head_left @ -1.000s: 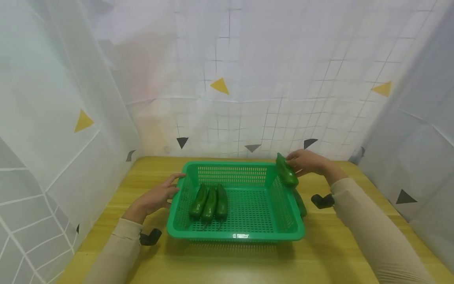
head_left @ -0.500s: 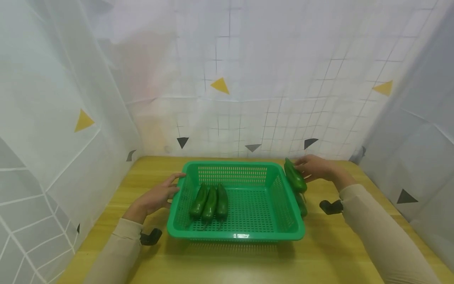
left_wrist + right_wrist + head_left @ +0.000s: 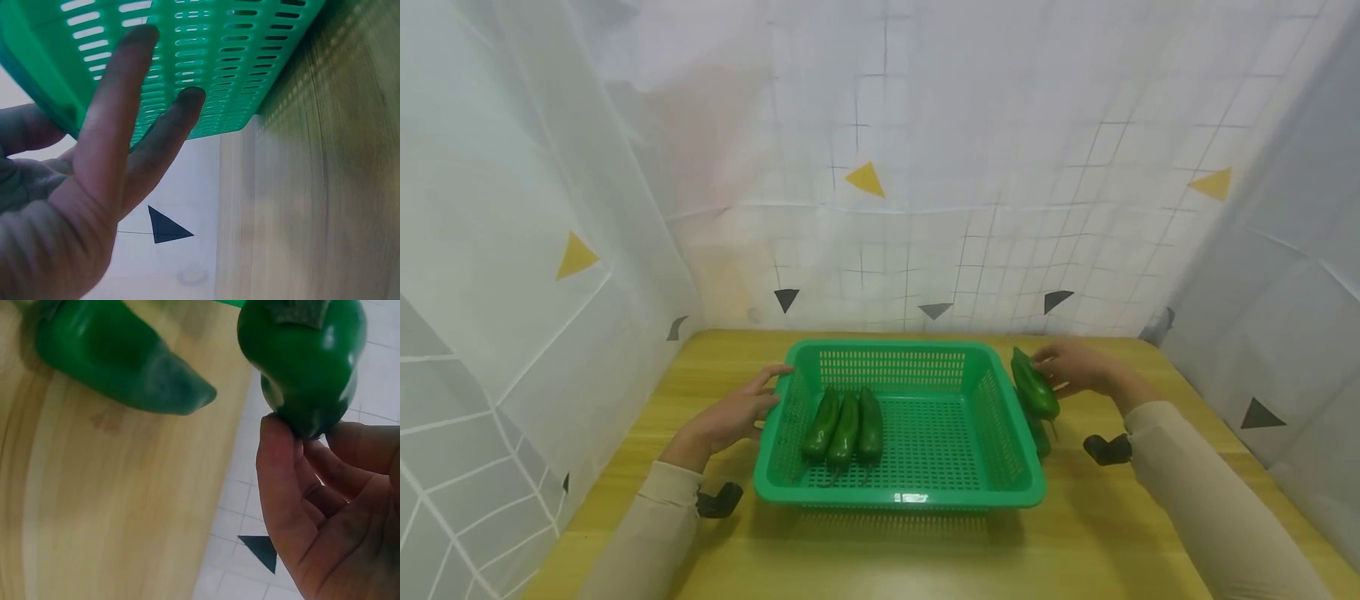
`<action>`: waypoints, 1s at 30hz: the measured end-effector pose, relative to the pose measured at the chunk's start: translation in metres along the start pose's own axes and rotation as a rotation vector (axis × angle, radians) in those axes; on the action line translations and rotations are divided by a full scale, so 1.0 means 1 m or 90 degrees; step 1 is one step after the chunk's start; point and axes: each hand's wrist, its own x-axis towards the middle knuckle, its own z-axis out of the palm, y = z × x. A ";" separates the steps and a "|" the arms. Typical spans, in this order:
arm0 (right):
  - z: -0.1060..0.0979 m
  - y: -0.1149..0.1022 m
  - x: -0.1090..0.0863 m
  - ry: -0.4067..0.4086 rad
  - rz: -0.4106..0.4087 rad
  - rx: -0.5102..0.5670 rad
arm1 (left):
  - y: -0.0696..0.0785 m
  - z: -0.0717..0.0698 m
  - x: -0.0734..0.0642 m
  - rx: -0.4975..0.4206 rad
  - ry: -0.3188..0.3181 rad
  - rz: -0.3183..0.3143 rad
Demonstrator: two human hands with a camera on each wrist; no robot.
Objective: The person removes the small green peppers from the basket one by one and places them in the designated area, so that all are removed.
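Observation:
In the head view, my right hand (image 3: 1078,369) pinches a glossy green pepper (image 3: 1034,385) just outside the right rim of a green plastic basket (image 3: 917,498). The right wrist view has thumb and fingertips around the end of this held pepper (image 3: 306,356), which is up off the table. Another green pepper (image 3: 119,359) lies on the wood below; the head view mostly hides it. At the basket's left side, my left hand (image 3: 730,419) rests with fairly straight fingers (image 3: 112,125) against the slotted wall. Three green peppers (image 3: 844,433) lie side by side in the basket's left half.
The basket stands on a yellowish wooden table (image 3: 880,562). A pale patterned sheet (image 3: 925,167) hangs behind the table's back edge and along both sides. Each wrist carries a small black mount (image 3: 1107,450).
My right hand has carried the pepper rightward and a little nearer, from over the basket's right rim to outside it, and lower. The left hand and the basket stay put.

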 end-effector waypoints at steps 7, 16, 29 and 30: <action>0.000 0.009 0.000 0.003 0.025 0.002 | 0.002 -0.001 -0.001 0.003 0.002 -0.001; 0.000 0.025 -0.006 0.013 0.038 0.011 | 0.004 -0.003 0.000 -0.001 0.004 -0.007; 0.002 0.048 -0.007 0.012 0.062 0.013 | 0.002 0.000 -0.001 -0.008 -0.006 0.001; 0.003 0.050 -0.006 0.014 0.066 0.018 | 0.002 0.000 -0.001 -0.008 -0.005 0.001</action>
